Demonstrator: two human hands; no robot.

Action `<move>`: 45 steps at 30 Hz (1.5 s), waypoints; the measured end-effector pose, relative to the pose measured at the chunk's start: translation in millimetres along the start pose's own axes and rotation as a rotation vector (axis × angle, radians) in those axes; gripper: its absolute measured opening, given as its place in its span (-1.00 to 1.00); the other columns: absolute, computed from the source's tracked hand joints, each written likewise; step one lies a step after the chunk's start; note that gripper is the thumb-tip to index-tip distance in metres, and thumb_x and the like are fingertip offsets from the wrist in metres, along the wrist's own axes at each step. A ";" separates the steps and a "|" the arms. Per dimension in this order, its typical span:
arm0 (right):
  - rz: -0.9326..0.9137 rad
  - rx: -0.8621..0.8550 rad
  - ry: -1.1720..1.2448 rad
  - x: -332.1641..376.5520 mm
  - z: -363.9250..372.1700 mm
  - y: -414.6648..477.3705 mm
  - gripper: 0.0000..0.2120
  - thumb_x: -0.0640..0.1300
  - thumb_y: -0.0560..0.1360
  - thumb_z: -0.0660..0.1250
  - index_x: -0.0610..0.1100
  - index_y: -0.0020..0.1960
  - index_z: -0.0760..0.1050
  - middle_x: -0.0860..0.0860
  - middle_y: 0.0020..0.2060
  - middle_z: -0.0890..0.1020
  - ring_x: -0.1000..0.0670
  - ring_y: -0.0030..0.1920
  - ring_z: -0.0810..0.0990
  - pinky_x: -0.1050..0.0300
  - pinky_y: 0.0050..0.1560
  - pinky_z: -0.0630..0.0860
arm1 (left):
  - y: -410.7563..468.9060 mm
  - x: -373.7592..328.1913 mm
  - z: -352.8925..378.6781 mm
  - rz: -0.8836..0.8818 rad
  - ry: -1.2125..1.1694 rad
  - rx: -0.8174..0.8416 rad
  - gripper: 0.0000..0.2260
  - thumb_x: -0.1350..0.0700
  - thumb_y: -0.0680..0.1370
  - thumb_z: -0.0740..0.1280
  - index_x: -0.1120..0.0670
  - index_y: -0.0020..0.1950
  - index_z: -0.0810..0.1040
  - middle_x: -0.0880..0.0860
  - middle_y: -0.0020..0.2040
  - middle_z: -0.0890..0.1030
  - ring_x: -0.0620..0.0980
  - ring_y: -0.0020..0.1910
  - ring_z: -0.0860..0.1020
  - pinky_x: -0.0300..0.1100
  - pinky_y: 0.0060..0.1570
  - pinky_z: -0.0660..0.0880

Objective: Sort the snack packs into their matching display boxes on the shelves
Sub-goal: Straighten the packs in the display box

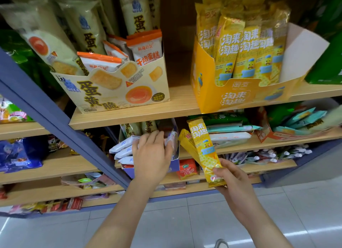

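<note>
Yellow foil is catching the light: the right hand is gripping a yellow snack pack by its bottom end, fingers curled round it, the pack tilting slightly left in front of the lower shelf's front edge. Its matching yellow display box is sitting above, at the front edge of the upper shelf, towards the right. The left hand is lying open, fingers loosely stretched, over white packs in a purple box at the lower shelf's left end.
</note>
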State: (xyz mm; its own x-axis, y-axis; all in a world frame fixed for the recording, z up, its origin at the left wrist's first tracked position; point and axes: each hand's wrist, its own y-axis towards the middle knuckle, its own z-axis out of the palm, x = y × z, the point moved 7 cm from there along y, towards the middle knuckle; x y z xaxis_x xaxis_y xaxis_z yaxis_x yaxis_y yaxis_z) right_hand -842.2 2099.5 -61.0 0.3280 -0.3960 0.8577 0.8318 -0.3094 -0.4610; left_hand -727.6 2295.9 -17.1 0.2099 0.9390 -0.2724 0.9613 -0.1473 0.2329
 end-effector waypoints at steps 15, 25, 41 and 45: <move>-0.772 0.212 -0.743 89.9 -1.8 -50.5 -0.60 0.43 0.30 0.40 0.24 0.02 0.62 0.29 0.14 0.41 0.18 0.18 0.49 0.48 0.00 0.40 | -56.6 -46.0 -20.3 -0.735 -1.613 0.262 -0.79 0.32 0.53 0.34 0.19 0.15 0.53 0.21 -0.02 0.70 0.23 0.04 0.65 0.16 -0.02 0.58; -0.927 0.173 -0.372 212.2 -39.8 -92.4 -0.58 -0.23 0.30 0.47 0.19 0.05 0.60 0.05 -0.11 0.69 0.15 -0.12 0.61 0.34 -0.18 0.54 | -27.4 -73.0 -115.4 -0.199 -1.179 -0.001 -0.79 -0.01 0.34 0.59 -0.11 -0.17 0.58 -0.04 -0.34 0.60 -0.04 -0.30 0.55 -0.10 -0.21 0.46; -0.836 0.266 0.246 287.1 -54.2 -44.7 -0.30 -0.13 0.18 0.53 0.01 0.30 0.43 0.07 -0.16 0.67 0.03 -0.10 0.66 0.14 -0.15 0.61 | -0.9 -163.5 -125.4 -0.069 -1.276 -0.016 -0.62 0.06 0.21 0.53 0.01 -0.01 0.55 -0.07 -0.26 0.67 -0.11 -0.29 0.60 -0.21 -0.18 0.56; -0.929 0.202 0.221 316.3 -79.2 -32.0 -0.34 0.04 0.10 0.66 0.05 0.16 0.53 -0.05 -0.06 0.65 -0.05 -0.04 0.64 0.06 -0.11 0.63 | 6.8 -181.3 -128.6 -0.004 -1.089 -0.032 -0.71 -0.10 0.32 0.54 -0.09 -0.04 0.59 -0.06 -0.15 0.68 -0.04 -0.13 0.63 -0.11 0.00 0.56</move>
State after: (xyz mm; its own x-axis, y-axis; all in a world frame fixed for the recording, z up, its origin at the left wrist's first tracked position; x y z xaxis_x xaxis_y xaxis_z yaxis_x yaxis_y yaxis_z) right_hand -800.5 1915.7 207.0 -0.5717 -0.2284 0.7880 0.7841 -0.4347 0.4429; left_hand -782.1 2164.6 153.9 0.2671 0.1586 -0.9505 0.9606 -0.1221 0.2496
